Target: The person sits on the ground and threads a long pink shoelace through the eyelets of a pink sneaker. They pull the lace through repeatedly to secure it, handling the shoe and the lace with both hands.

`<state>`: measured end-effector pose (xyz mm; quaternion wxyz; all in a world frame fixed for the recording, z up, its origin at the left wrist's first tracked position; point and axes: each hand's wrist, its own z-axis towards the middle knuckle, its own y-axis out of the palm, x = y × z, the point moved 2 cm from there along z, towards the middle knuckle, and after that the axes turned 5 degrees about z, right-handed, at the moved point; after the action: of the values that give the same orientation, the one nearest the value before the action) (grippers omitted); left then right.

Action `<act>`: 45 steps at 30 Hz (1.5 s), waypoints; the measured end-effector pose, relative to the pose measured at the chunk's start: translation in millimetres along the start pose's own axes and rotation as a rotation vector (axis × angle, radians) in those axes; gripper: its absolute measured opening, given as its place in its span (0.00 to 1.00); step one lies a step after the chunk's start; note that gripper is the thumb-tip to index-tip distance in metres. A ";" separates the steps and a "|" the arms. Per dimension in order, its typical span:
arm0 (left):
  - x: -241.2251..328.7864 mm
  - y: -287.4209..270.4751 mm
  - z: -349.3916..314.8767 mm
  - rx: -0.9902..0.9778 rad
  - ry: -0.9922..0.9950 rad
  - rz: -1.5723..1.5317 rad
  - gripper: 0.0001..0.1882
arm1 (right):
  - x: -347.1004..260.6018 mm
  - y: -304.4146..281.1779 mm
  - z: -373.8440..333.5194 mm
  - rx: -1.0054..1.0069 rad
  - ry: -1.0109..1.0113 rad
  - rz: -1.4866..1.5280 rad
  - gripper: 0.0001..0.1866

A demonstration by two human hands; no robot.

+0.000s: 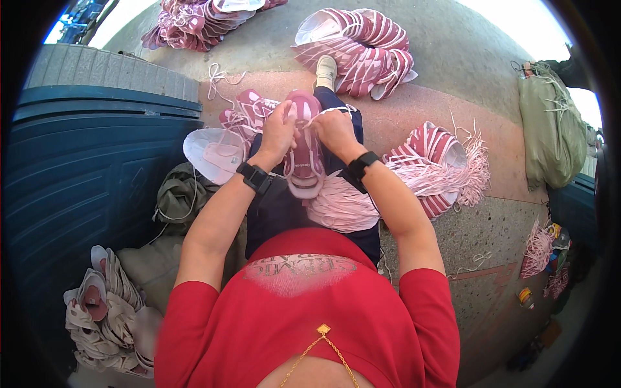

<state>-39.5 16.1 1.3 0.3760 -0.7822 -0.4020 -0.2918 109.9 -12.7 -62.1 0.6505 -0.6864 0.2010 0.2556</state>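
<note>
- We have one pink upper (304, 156) over the lap, held upright-on, its long axis pointing away from us, between both hands.
- Left hand (281, 134): fingers wrapped on the upper's left side, gripping it.
- Right hand (337, 132): fingers bunched together, apparently pinching a white lace (315, 118) beside the upper's right edge; exact fingertip contact is too small to read.
- Risk, we judge: the lace could slip out if the right pinch loosens under a pull.
- Risk: a hard tug could twist the upper, since the left grip sits on one side only.
- Risk: the pale lace bundle (343, 204) lies right by the upper's near end; strands could snag or tangle as the right arm shifts.
- Risk: the upper seems soft, so squeezing might fold its opening and hide the holes.
- Edges: left, more uppers (249, 111) sit near the left hand, with the blue door (97, 158) beyond; little room that way.
- Ahead, a far pile (381, 48) of uppers stands by our foot (325, 72).
- Right, a stack (432, 143) limits low sweeps; we find more room above it, toward the green sack (554, 126).
</note>
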 end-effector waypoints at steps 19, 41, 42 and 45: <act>-22.1 30.4 -7.1 0.091 0.758 1.128 0.06 | -7.8 -14.2 -12.9 -0.080 -0.195 0.132 0.08; -72.9 -45.3 5.0 -0.065 0.052 0.092 0.11 | -49.1 7.3 22.6 -0.108 -0.063 0.084 0.16; -72.1 -43.5 9.7 0.017 0.143 0.193 0.11 | -46.5 8.6 22.4 -0.063 -0.011 0.101 0.16; -66.6 -37.3 16.3 0.169 0.304 0.444 0.13 | -41.1 16.8 18.0 0.020 0.077 0.214 0.16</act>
<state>-102.3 16.9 -45.0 0.5504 -0.7643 -0.1829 -0.2818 65.6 1.6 -50.5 0.6181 -0.6637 0.3006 0.2950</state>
